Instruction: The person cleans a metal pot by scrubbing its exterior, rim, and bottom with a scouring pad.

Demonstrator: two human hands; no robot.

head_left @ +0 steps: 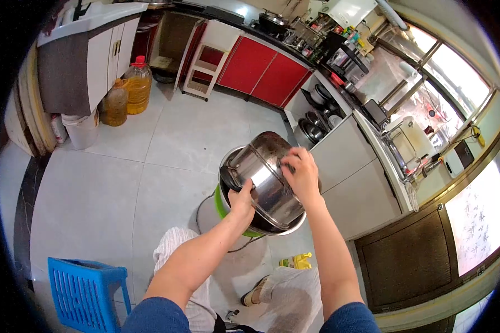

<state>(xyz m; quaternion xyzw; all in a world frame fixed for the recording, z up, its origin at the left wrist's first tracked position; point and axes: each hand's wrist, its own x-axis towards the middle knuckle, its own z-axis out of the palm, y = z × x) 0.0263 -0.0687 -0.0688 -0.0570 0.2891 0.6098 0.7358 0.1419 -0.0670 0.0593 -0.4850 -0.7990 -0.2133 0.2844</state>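
Two bare hands are on one steel pot (265,191) in the head view. It lies tipped on its side over a wide metal basin (296,227), between the hands. The left hand (241,202) grips it near its black handle, thumb pressed on top. The right hand (301,173) has its fingers bent against the pot's wall; whether they pinch something small, I cannot tell. Below the left hand are a green rim (219,205) and a pale bucket (207,217). A yellow bottle (297,261) stands on the floor below the right hand; a blue stool (88,294) is well left of both.
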